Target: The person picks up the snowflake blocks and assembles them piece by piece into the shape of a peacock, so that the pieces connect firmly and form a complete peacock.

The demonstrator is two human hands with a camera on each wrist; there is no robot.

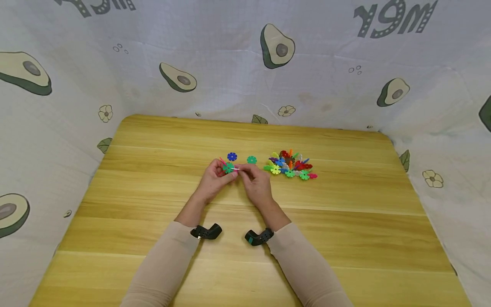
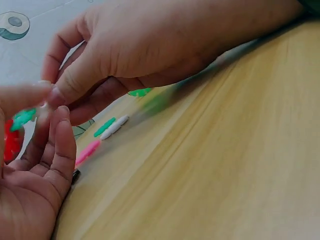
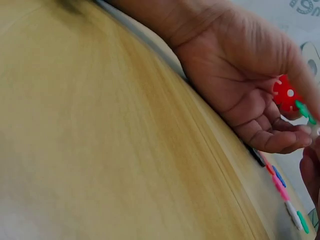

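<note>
In the head view my left hand (image 1: 212, 182) holds up a small joined cluster of notched plastic flower discs. A green disc (image 1: 228, 167) faces the camera, and a red disc (image 3: 286, 93) shows behind it in the right wrist view. My right hand (image 1: 257, 184) meets it from the right, thumb and forefinger pinching a white disc (image 1: 235, 169) edge-on against the green one. Fingertips cover most of the white piece. Just beyond the hands lie a loose blue disc (image 1: 232, 156) and a loose green disc.
A colourful pile of flower discs (image 1: 290, 165) lies right of my hands on the wooden table (image 1: 345, 238). Pink (image 2: 89, 152) and white discs lie flat near the fingers in the left wrist view. A patterned cloth (image 1: 230, 51) hangs behind the table.
</note>
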